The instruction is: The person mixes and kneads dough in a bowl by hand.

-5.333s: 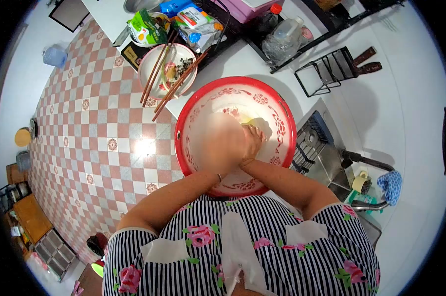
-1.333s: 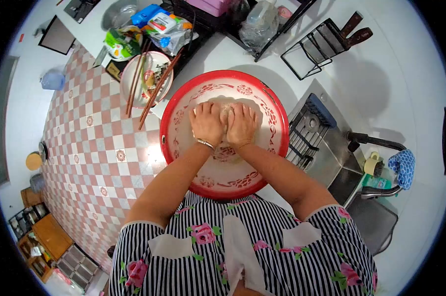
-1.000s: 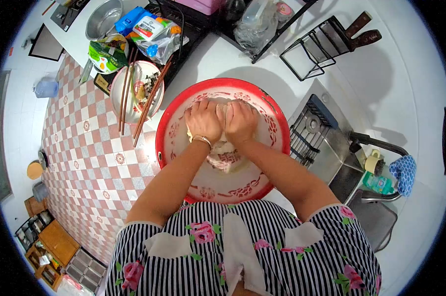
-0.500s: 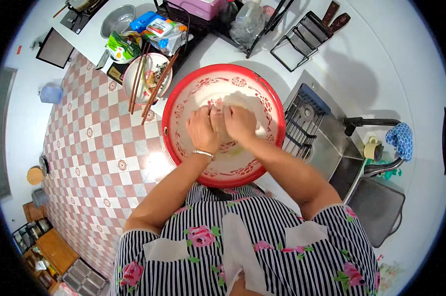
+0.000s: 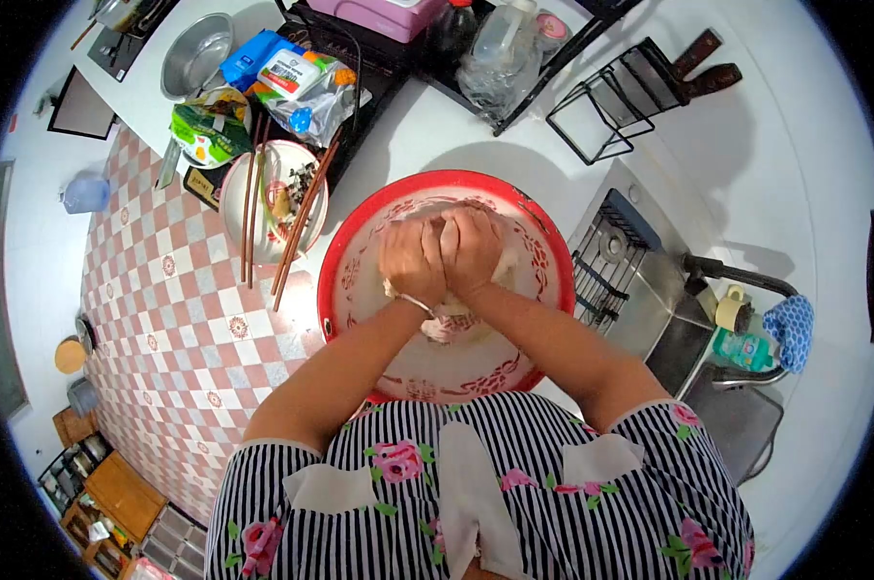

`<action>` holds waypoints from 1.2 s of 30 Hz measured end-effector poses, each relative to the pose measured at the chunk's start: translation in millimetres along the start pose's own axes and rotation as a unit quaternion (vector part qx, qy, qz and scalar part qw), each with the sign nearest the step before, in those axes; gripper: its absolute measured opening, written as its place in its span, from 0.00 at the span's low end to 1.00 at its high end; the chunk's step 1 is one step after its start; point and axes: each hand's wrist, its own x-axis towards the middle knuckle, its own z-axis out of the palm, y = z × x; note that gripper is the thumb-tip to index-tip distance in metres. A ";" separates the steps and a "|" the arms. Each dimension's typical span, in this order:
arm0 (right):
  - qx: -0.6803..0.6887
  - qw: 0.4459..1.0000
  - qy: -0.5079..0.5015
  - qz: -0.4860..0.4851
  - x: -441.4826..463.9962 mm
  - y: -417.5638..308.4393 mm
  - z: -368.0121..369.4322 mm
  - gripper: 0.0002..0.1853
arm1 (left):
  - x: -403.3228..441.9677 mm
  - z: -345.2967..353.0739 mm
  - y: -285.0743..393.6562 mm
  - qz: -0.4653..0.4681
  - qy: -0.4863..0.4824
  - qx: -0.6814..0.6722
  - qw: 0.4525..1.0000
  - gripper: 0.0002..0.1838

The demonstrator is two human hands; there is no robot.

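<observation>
Inside a large red-rimmed enamel basin [image 5: 560, 280] lies a pale lump of dough [image 5: 505, 266], mostly covered by my hands. My left hand [image 5: 413, 256], with a bracelet at its wrist, presses down on it with curled fingers. Right beside it, thumbs touching, my right hand [image 5: 472, 249] bears on the same lump, its fingers folded over the far side. Bits of dough show at the left hand's edge and below the wrists. The fingertips are hidden. Both arms reach straight down from the body.
Left of the basin stands a bowl [image 5: 226, 217] with chopsticks [image 5: 302, 217] across it and food inside. Behind it are food packets [image 5: 210, 126] and a metal bowl [image 5: 197, 58]. A knife rack [image 5: 601, 106] stands at the back right; a sink [image 5: 684, 338] lies to the right.
The view has shifted, so the basin appears lower. My hands have moved toward the basin's far side and lie closer together, pressed onto the dough.
</observation>
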 end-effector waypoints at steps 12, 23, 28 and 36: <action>-0.020 0.998 -0.053 0.018 20.4 7.3 14.6 0.14 | 18.1 7.4 -12.4 -0.039 -0.057 -0.005 0.998 0.12; -0.043 0.948 -0.258 0.180 -0.9 -22.9 -57.6 0.20 | -15.1 -66.6 54.4 -0.003 -0.130 0.093 0.987 0.13; -0.069 0.979 -0.152 0.114 -69.7 -38.7 -75.9 0.14 | -72.7 -56.7 48.1 0.023 -0.004 0.022 0.999 0.13; -0.022 0.997 -0.078 0.011 -54.1 -15.3 -47.2 0.11 | -60.4 -41.3 24.1 -0.019 -0.095 0.062 0.993 0.12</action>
